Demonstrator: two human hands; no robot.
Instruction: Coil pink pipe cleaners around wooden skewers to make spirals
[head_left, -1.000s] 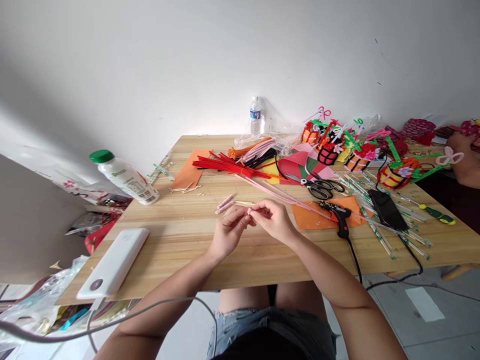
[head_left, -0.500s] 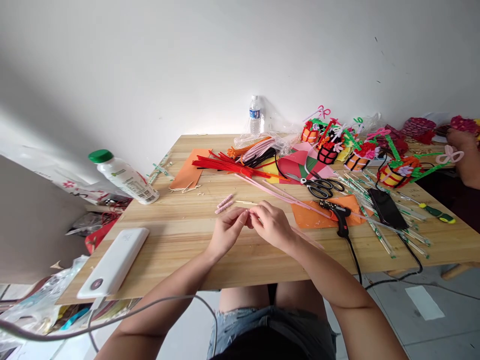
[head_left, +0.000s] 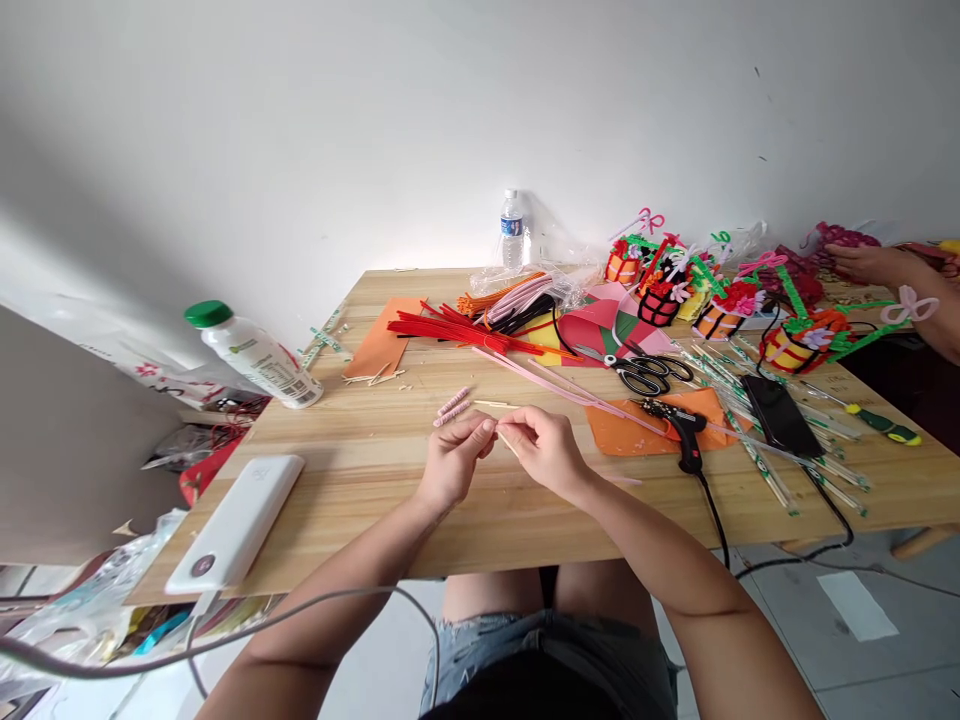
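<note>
My left hand (head_left: 456, 455) is closed, thumb and forefinger pinched on a thin piece mostly hidden by the fingers. Against it, my right hand (head_left: 546, 450) pinches a slim pale pink strip that looks like a pipe cleaner. Out past my right forearm, a pink pipe cleaner end (head_left: 626, 481) lies over the wood; whether it is the same strip I cannot tell. Just beyond my left hand rest two short sticks wrapped in pink (head_left: 453, 407). A bare thin wooden stick (head_left: 492, 404) lies beside them.
Red pipe cleaners (head_left: 457, 328), black-handled scissors (head_left: 646, 375), a glue gun (head_left: 679, 425) and a phone (head_left: 781, 415) lie beyond and right. Decorated baskets (head_left: 720, 318) stand farther back. Left are a white bottle (head_left: 259, 357) and power bank (head_left: 236, 522). Another person's hand (head_left: 874, 265) works far right.
My right fingers have shifted slightly away from my left, exposing a pale strip between them. The other person's hand has moved left, onto the dark pink bundle.
</note>
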